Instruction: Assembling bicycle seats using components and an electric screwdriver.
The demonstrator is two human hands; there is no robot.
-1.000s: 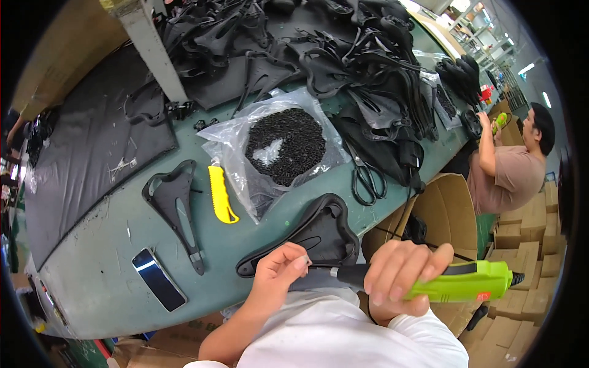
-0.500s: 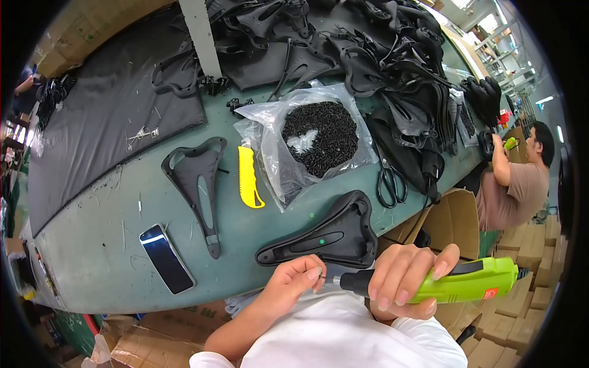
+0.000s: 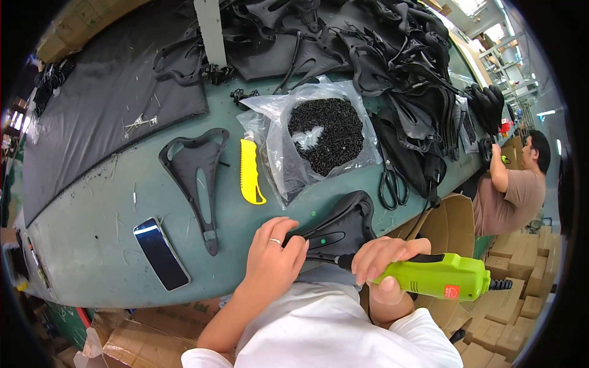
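Observation:
A black bicycle saddle (image 3: 354, 216) lies underside up at the table's front edge, its narrow nose to the left. My left hand (image 3: 273, 254) is curled over that nose, hiding it, with thumb and fingers bent around it. In my right hand (image 3: 386, 264) is a lime-green electric screwdriver (image 3: 438, 276), held level along the near side of the saddle. Its black front end points left toward my left hand; the tip is hard to make out there. Beyond the saddle, a clear plastic bag (image 3: 276, 132) lies open, full of small black screws (image 3: 336, 132).
A yellow utility knife (image 3: 250, 172), a black saddle frame (image 3: 190, 178) and a phone (image 3: 162, 254) lie to the left. Black scissors (image 3: 392, 185) rest right of the bag. Saddle parts (image 3: 374, 67) pile up behind. A co-worker (image 3: 512, 190) sits at the far right beside cardboard boxes (image 3: 521, 264).
My left hand has moved from the screwdriver's tip up onto the saddle's nose. My right hand has brought the screwdriver left and slightly down, closer to the saddle.

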